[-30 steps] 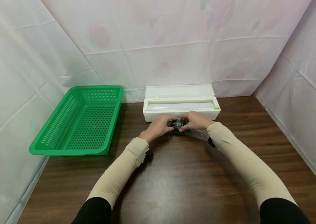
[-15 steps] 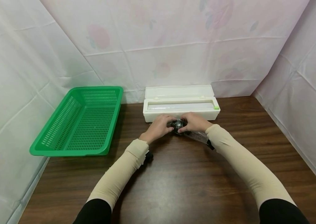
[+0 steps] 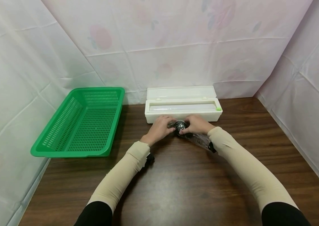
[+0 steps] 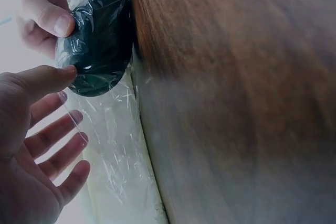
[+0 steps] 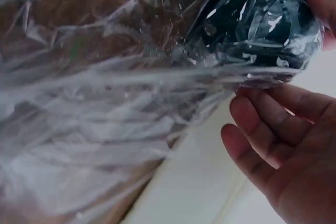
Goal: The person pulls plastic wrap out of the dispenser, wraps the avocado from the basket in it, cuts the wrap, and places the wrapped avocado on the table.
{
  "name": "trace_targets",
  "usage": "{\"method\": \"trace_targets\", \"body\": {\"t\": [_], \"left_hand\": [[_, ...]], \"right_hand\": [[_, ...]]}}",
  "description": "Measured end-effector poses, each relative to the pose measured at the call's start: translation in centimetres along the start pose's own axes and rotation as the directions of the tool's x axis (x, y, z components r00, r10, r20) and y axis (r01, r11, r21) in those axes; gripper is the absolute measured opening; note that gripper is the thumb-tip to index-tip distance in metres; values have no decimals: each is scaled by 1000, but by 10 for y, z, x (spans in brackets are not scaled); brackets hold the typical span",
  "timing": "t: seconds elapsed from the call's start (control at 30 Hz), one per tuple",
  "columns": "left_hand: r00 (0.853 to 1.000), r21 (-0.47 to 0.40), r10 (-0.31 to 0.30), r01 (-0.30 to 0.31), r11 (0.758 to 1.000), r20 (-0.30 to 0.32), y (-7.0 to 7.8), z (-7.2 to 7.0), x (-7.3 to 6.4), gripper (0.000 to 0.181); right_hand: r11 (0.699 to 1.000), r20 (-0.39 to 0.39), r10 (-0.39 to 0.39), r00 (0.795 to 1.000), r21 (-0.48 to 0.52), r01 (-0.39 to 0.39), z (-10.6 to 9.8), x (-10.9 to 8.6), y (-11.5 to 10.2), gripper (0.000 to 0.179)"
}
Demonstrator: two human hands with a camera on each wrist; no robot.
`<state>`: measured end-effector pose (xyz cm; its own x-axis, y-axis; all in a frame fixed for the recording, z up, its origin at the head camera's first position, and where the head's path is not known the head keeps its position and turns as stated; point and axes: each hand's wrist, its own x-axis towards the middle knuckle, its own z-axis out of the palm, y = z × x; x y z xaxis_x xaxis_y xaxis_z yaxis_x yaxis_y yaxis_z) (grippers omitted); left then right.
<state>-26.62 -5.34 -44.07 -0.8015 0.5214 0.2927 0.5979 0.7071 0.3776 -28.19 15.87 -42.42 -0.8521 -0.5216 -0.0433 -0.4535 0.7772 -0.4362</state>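
Note:
A dark green rounded object [image 3: 180,126] lies between both hands in the head view, covered in clear cling film [image 3: 201,140] that trails right toward the right wrist. Its kind is hard to tell under the glossy film. My left hand [image 3: 159,128] holds it from the left; in the left wrist view the thumb presses the wrapped side while the other fingers spread below, behind the film. From the right, my right hand [image 3: 198,124] grips it with thumb and fingers. Just behind stands a white cling film dispenser [image 3: 211,117], its lid [image 3: 182,92] raised and a roll [image 3: 182,107] inside.
A green slotted plastic basket [image 3: 90,131] stands on the left of the brown wooden table [image 3: 176,188]. A light green cutter tab [image 3: 219,109] sits at the dispenser's right end. Pale patterned cloth [image 3: 182,56] hangs behind and at both sides.
Both hands stay around the wrapped object with only small finger shifts. The film tail near the right wrist shows slightly more, reaching further toward the lower right.

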Motion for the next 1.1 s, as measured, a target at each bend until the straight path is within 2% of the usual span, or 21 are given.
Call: {"method": "trace_targets", "body": {"t": [0.27,0.53,0.67,0.8,1.0,1.1], "left_hand": [[998,12,-1,2,1000,-69,0,-2,-6,35],[985,2,9,-9,1000,-173,3,-6,-11,34],[964,4,47,-47,999,-261,6,-11,-13,32],[938,13,57,-56,998,-341,8,-15,-14,27],[913,16,70,-70,997,-403,12,-18,-17,24],[893,8,78,-83,997,-443,16,-21,-19,23]], "right_hand": [[986,5,101,995,136,-101,6,-8,5,39],[940,-17,159,987,307,-146,4,-16,5,51],[922,-41,189,981,351,-163,2,-18,2,53],[893,-60,211,976,418,-167,1,-20,-1,55],[865,-106,193,976,488,-118,-1,-24,-9,48],[847,-124,184,975,523,-93,-4,-28,-15,46]]}}
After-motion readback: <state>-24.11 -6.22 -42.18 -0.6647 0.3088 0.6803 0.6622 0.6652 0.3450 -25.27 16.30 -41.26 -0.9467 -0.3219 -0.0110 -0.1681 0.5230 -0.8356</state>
